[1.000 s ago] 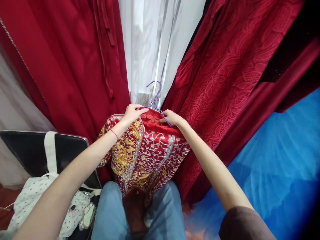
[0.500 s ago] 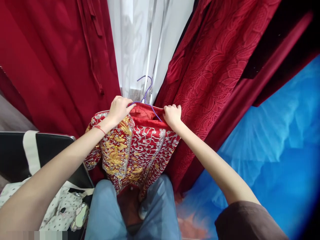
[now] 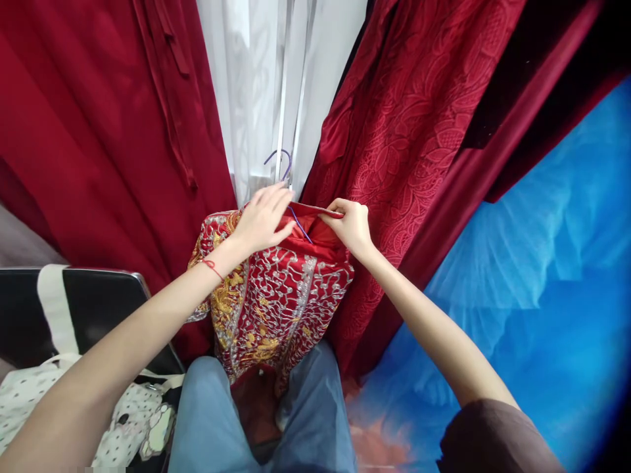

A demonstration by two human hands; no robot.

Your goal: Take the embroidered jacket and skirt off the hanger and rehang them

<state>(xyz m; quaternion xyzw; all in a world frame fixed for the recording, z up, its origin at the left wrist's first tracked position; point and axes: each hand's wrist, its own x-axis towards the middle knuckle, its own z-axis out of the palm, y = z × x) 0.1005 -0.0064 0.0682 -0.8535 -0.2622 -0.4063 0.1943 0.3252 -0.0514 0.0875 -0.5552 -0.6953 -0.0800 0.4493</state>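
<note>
A red jacket [image 3: 276, 295] embroidered in gold and silver hangs in front of me on a purple wire hanger [image 3: 279, 163]. My left hand [image 3: 261, 220] lies over the top of the jacket near the hanger's neck, fingers stretched out and resting on the cloth. Pinched fingers of my right hand [image 3: 351, 223] grip the red collar edge at the jacket's right shoulder. The hanger's hook sticks up above both hands against a white curtain [image 3: 266, 92].
Dark red garments hang at left [image 3: 98, 131] and right [image 3: 419, 144]. A blue tulle dress [image 3: 532, 276] fills the right side. A black chair [image 3: 98, 309] with a white dotted bag [image 3: 123, 427] stands at lower left. My jeans-clad legs [image 3: 217, 420] are below.
My left hand let go of the jacket's top and moved right over the hanger's neck with fingers stretched. My right hand shifted its pinch along the collar. The jacket moved slightly right.
</note>
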